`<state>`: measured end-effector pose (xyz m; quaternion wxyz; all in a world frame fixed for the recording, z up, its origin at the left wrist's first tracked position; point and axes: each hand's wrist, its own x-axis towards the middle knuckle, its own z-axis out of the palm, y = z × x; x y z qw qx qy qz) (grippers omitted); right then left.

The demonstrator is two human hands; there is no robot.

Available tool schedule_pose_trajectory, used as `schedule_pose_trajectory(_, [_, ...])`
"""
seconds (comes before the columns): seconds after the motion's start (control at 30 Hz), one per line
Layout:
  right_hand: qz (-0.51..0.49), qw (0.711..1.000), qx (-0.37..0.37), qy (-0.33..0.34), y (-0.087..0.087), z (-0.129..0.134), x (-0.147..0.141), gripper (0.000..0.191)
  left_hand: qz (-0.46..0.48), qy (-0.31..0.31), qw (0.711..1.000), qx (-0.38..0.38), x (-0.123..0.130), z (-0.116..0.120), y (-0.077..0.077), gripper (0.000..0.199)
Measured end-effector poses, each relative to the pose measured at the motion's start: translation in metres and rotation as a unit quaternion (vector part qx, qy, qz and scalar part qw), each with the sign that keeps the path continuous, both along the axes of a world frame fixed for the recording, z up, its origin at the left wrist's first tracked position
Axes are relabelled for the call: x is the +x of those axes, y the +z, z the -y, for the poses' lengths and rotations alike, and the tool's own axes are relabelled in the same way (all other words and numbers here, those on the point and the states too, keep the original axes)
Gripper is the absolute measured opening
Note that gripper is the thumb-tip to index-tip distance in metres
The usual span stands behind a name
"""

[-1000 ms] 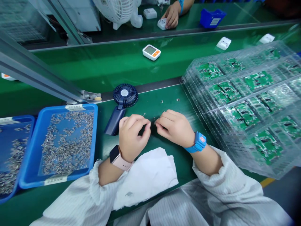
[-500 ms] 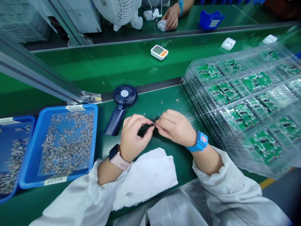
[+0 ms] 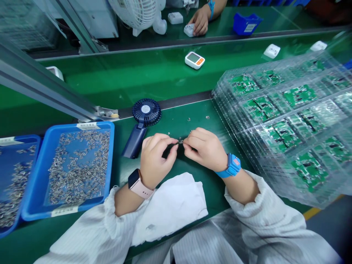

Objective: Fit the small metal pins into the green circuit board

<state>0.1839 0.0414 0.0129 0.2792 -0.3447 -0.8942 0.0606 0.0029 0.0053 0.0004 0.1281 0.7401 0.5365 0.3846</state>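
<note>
My left hand [image 3: 157, 159] and my right hand [image 3: 205, 149] meet over the green bench, each closed in a pinch. Between their fingertips sits a small metal spring [image 3: 180, 141], partly covered by the fingers; its exact shape is too small to make out. A few more tiny metal pieces lie just beyond the hands, one loose piece [image 3: 207, 117] near the plastic trays and another [image 3: 189, 119] to its left. Below my wrists a white cloth [image 3: 176, 205] is spread on the bench.
Left stand two blue trays, the nearer tray [image 3: 112, 161] bearing many metal springs. A navy handheld fan [image 3: 134, 141] lies beside it. Stacked clear trays [image 3: 239, 146] with green circuit boards rise at right. Beyond, a white device [image 3: 194, 60] rests on the green belt; a co-worker's hand [image 3: 200, 21] works behind.
The white devices on the belt have shifted right, and another has appeared at the left. My fingertips have drawn slightly apart around the spring. Across the belt, white pieces have lifted off the co-worker's bench.
</note>
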Motion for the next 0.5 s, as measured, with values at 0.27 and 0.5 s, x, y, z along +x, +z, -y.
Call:
schedule_pose_trajectory(0.27, [-0.018, 1.0, -0.012, 0.007, -0.0031, -0.0014, 0.0003, 0.02, -0.045, -0.017, 0.999, 0.021, 0.0015, 0.0019, -0.0007, 0.005])
schedule_pose_trajectory(0.5, [-0.019, 0.999, -0.033, 0.023, -0.0058, -0.0019, -0.0017, 0.019, 0.011, -0.005, 1.0, 0.007, 0.0013, 0.0012, -0.0021, 0.006])
